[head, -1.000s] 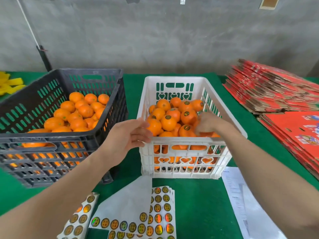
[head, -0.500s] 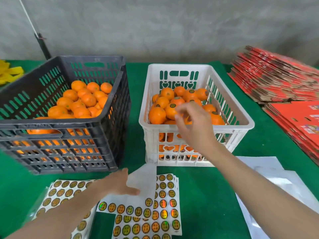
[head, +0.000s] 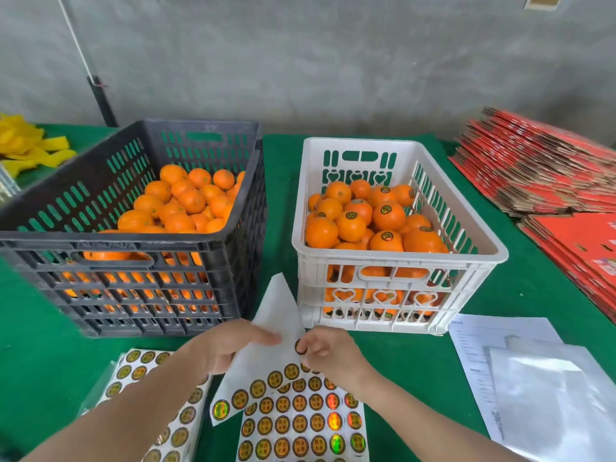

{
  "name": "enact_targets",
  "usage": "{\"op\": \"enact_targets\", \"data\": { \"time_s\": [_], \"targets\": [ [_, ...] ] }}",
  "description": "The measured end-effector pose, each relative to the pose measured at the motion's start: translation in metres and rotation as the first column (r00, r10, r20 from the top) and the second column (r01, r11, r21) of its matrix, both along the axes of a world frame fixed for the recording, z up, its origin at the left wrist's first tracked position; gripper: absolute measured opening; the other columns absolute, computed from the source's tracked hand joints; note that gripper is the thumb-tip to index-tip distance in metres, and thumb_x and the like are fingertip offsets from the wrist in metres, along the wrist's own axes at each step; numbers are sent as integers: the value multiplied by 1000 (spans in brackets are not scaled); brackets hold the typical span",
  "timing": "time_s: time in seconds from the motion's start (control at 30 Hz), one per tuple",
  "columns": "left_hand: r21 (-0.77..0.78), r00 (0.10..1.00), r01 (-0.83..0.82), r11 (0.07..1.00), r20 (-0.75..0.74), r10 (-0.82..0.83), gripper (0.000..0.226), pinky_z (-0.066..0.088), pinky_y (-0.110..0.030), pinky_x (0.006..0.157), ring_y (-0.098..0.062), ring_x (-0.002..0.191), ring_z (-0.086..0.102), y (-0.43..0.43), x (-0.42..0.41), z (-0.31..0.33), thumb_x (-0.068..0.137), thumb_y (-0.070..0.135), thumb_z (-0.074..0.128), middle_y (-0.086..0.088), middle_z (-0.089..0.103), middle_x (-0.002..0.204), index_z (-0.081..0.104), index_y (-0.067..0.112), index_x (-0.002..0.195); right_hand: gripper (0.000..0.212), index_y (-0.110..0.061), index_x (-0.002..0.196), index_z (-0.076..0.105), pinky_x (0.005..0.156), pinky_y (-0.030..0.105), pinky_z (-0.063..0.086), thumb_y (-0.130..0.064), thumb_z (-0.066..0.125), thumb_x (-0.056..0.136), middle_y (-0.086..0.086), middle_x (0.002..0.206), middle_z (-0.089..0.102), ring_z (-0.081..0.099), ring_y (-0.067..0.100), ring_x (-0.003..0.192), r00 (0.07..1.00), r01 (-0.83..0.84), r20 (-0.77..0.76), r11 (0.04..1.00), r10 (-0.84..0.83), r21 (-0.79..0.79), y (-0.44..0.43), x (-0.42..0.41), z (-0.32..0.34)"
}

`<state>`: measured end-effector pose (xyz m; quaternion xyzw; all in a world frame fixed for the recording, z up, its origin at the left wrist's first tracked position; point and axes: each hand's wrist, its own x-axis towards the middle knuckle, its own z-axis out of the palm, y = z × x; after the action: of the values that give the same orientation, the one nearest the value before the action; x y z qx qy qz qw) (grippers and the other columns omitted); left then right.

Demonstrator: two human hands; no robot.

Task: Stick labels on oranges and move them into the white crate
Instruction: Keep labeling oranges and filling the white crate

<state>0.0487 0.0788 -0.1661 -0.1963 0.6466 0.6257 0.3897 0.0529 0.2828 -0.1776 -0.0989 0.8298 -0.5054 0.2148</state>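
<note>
Before the white crate (head: 393,260), left fingers (head: 263,337) gripping backing sheet (head: 276,311), right fingers (head: 320,349) pinching a label (head: 300,347), black crate (head: 133,244) alongside.

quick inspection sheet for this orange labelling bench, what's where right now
surface: green cloth covers the table
job's things: black crate holds oranges, no labels showing; white crate holds labelled oranges; label sheets lie at the near edge
clutter: yellow strips far left; red flat cartons stacked on the right; papers and a clear bag near right
grips: left hand holds a mostly peeled backing sheet; right hand pinches one label
cables: thin white cord runs down to a dark pole
surroundings: grey concrete wall
</note>
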Motion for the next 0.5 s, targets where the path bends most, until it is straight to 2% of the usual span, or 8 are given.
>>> {"op": "enact_targets", "data": {
  "time_s": [0.1,0.17,0.27,0.33,0.4,0.5],
  "targets": [
    [124,998,-59,990,20,57,43,53,-48,82,-40,97,67,-1,9,-1,78,11,65,-23,68,109,56,3,120,25,-27,80,59,66,10,47,-3,64,81,-6,72,61,58,4,67,999,26,-42,999,-27,-31,-4,6,4],
    [187,995,-104,977,10,104,43,52,-49,81,-42,96,67,-2,13,-1,77,7,60,-25,68,110,55,3,120,25,-32,89,56,68,11,47,-8,64,84,-3,72,64,60,4,70,997,-7,-71,1000,5,-30,-5,11,4],
    [238,986,-163,957,12,165,44,51,-51,81,-43,95,67,-1,16,1,75,4,60,-27,67,110,55,2,119,28,-35,96,58,70,11,46,-9,63,87,-4,71,63,58,-1,66,979,-31,-203,1000,31,3,-3,14,1],
    [229,982,-186,955,10,189,46,51,-52,82,-44,94,67,0,17,4,74,5,62,-27,67,109,55,1,119,24,-29,98,64,71,14,46,-9,64,85,-9,72,61,54,-3,66,949,-35,-313,999,43,33,-4,14,-1],
    [210,975,-220,953,40,217,45,52,-51,79,-43,91,67,2,17,5,75,10,63,-28,68,104,55,-1,118,19,-20,99,71,76,17,47,-10,68,83,-14,80,57,52,-3,75,905,-37,-422,997,60,61,-4,13,-5],
    [222,958,-281,934,131,257,30,50,-50,77,-43,88,67,4,17,5,89,14,54,-29,69,100,55,-3,114,13,-13,90,76,77,25,49,-9,75,77,-3,83,61,57,10,81,812,-6,-582,998,39,59,-4,14,-10]
  ]
}}
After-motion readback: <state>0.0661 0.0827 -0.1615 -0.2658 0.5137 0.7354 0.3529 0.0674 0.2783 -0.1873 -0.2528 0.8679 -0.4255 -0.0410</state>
